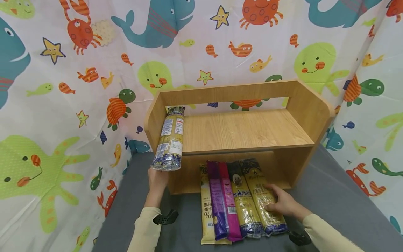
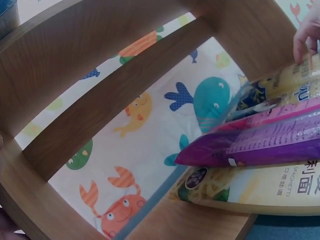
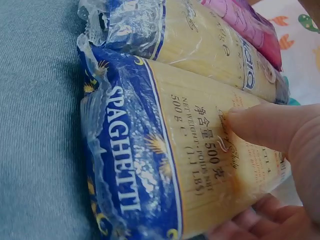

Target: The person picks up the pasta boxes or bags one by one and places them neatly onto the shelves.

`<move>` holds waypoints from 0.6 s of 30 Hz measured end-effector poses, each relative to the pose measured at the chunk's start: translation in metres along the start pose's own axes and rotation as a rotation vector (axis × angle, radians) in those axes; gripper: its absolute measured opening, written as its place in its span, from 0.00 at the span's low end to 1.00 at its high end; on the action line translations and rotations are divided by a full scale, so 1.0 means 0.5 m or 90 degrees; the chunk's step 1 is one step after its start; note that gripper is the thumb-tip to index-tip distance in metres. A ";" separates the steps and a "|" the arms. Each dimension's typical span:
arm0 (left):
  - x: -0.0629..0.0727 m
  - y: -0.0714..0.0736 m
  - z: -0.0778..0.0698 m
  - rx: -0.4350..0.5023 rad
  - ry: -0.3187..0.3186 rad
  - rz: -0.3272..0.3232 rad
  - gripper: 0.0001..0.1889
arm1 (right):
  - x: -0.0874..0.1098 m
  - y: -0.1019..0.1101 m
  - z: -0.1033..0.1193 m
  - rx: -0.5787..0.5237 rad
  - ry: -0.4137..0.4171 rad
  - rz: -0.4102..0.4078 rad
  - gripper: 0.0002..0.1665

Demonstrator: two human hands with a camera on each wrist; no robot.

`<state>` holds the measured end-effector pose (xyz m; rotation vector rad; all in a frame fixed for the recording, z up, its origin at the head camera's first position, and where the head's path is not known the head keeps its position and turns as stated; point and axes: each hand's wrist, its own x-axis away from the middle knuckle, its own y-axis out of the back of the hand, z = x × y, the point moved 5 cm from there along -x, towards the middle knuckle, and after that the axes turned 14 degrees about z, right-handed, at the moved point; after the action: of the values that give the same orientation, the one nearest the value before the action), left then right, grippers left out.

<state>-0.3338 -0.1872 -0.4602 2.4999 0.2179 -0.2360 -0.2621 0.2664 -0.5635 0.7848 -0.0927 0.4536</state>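
My right hand (image 1: 282, 202) grips the rightmost spaghetti pack (image 3: 175, 145), thumb across its top and fingers at its far side. That pack is clear plastic with a blue end, and leans on the shelf's lower front. Beside it lie another spaghetti pack (image 1: 244, 199), a purple and pink noodle pack (image 1: 221, 199) and a pale yellow pack (image 1: 206, 210). Up on the left of the wooden shelf (image 1: 239, 129), a further spaghetti pack (image 1: 170, 140) sticks out past the board's front. My left hand (image 1: 158, 180) is right under its near end, with its fingers mostly hidden.
The two-level shelf stands on a grey cloth-covered table (image 1: 126, 210), with side panels (image 1: 311, 105) rising at both ends. Behind it hangs a curtain (image 1: 189, 63) printed with sea animals. A dark wrist camera (image 1: 166, 217) sits on the left sleeve.
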 end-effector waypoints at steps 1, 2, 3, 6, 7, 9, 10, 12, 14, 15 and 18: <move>0.000 0.000 0.001 0.003 0.005 0.003 0.17 | -0.001 0.000 0.000 -0.010 0.005 0.000 0.50; 0.000 0.000 0.001 0.002 0.008 0.004 0.17 | -0.003 -0.001 -0.002 -0.022 0.009 -0.001 0.50; 0.000 0.000 0.001 0.004 0.009 0.003 0.17 | -0.004 -0.001 -0.002 -0.034 0.012 -0.001 0.50; 0.000 0.002 0.001 0.009 0.012 -0.001 0.17 | -0.008 -0.001 -0.005 -0.071 0.006 0.001 0.49; 0.000 0.003 0.001 0.012 0.010 -0.003 0.17 | -0.009 -0.001 -0.005 -0.080 0.002 0.000 0.49; 0.001 0.004 0.001 0.013 0.007 -0.007 0.17 | -0.013 -0.001 -0.005 -0.101 -0.006 0.004 0.49; 0.000 0.004 0.001 0.013 0.005 -0.009 0.17 | -0.014 -0.001 -0.004 -0.110 -0.007 0.008 0.50; 0.001 0.004 0.000 0.012 0.000 -0.011 0.17 | -0.016 -0.002 -0.003 -0.130 -0.006 0.015 0.51; 0.001 0.004 0.000 0.010 -0.001 -0.011 0.17 | -0.017 -0.004 -0.001 -0.144 -0.003 0.024 0.52; 0.001 0.003 0.000 0.009 -0.001 -0.011 0.17 | -0.018 -0.005 -0.001 -0.147 -0.001 0.028 0.52; 0.001 0.002 -0.002 0.003 0.004 -0.010 0.17 | -0.019 -0.007 0.002 -0.145 0.002 0.040 0.54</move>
<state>-0.3331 -0.1876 -0.4588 2.5051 0.2388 -0.2357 -0.2693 0.2602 -0.5672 0.5585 -0.1630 0.4945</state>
